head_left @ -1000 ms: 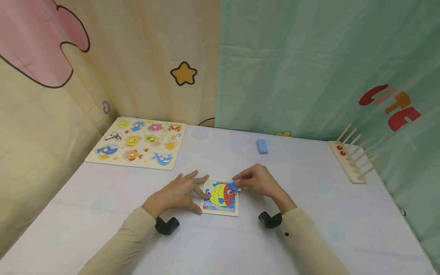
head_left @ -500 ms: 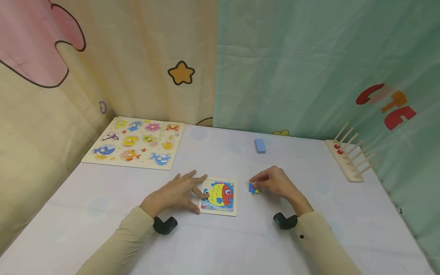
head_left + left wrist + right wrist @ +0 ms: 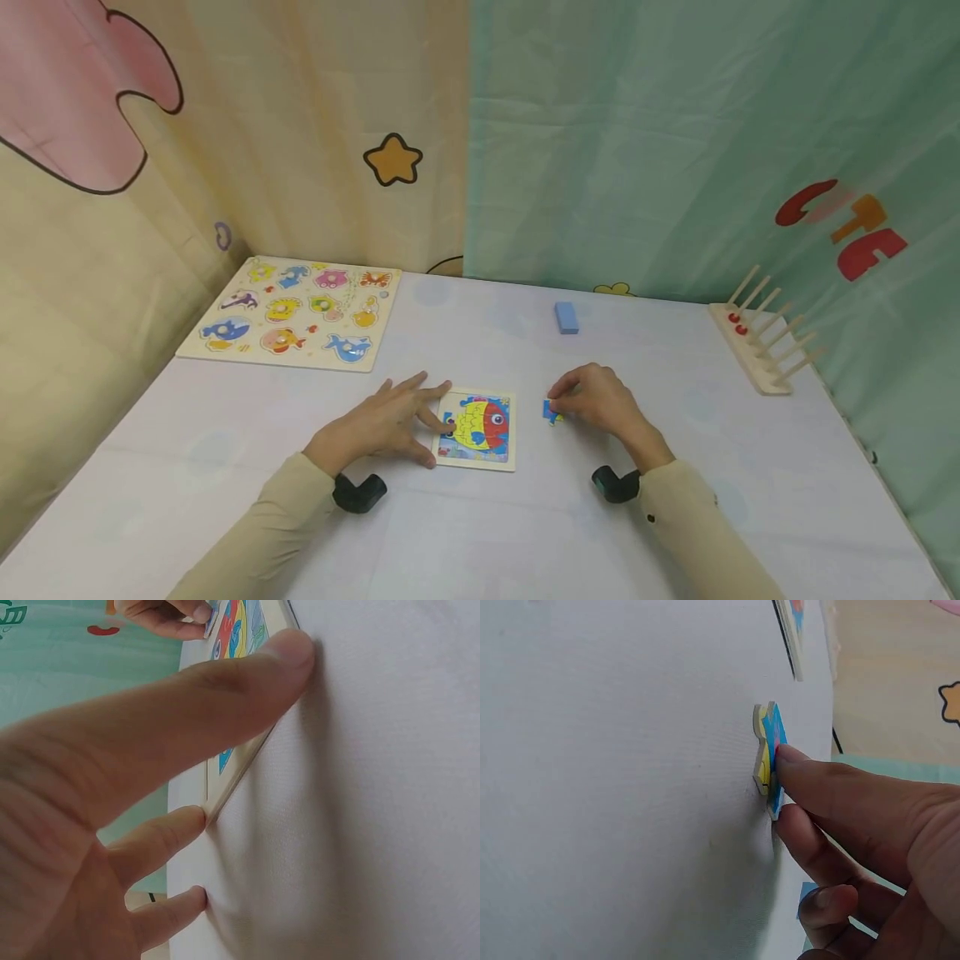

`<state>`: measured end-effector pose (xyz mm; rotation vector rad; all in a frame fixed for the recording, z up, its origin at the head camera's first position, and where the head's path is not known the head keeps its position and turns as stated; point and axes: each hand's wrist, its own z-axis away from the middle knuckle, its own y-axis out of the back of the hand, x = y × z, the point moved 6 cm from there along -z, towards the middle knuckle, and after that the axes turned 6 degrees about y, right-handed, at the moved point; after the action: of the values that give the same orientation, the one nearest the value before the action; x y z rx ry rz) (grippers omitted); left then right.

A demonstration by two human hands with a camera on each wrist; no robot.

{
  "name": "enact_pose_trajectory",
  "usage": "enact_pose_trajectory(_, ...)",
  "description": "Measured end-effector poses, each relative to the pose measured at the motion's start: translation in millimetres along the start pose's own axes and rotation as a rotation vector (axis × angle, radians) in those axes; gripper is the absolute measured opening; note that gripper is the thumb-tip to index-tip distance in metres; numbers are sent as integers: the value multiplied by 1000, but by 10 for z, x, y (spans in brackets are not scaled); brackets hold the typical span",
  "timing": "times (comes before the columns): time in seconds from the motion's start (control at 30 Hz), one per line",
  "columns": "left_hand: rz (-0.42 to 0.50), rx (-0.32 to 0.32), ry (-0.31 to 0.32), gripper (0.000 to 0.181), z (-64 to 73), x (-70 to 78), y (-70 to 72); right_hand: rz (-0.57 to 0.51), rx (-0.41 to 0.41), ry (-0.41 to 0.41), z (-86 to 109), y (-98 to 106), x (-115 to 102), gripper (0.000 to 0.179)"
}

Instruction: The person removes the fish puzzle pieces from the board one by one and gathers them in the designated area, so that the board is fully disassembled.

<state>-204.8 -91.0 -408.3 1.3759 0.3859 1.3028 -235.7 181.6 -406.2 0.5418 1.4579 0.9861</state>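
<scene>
A small wooden fish jigsaw puzzle (image 3: 480,433) lies on the white table, its tray showing a bare patch at the upper left. My left hand (image 3: 382,425) rests with spread, fairly straight fingers over the tray's left edge; in the left wrist view the thumb (image 3: 289,656) touches the frame. To the right of the tray, my right hand (image 3: 596,404) pinches blue jigsaw pieces (image 3: 551,411) between thumb and fingers, low over the table. In the right wrist view a blue piece (image 3: 775,727) overlaps a yellow piece (image 3: 760,761).
A large sea-animal peg puzzle board (image 3: 307,354) lies at the back left. A light blue block (image 3: 567,318) sits at the back. On the right stands a wooden peg rack (image 3: 765,367) with red beads. Printed curtains (image 3: 637,150) close off the back and sides.
My right hand has moved right, away from the tray's upper right corner, carrying the jigsaw pieces, and has barely shifted since half a second ago. The left hand stays on the tray.
</scene>
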Motion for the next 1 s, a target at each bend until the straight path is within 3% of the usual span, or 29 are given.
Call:
enact_pose_trajectory(0.43, 5, 8, -8, 48, -6, -14, -11, 16, -22, -39, -24, -13, -5, 10)
enact_pose_trajectory(0.67, 9, 8, -9, 48, -6, -5, -2, 10, -5, -21, -36, 10, -64, 15)
enact_pose_trajectory(0.83, 9, 6, 3, 48, -7, -12, -1, -14, 19, 63, -88, -42, -265, 12)
enact_pose_trajectory(1.0, 6, -7, 5, 48, -17, -13, -13, -57, -61, 225, -189, -259, -552, 17)
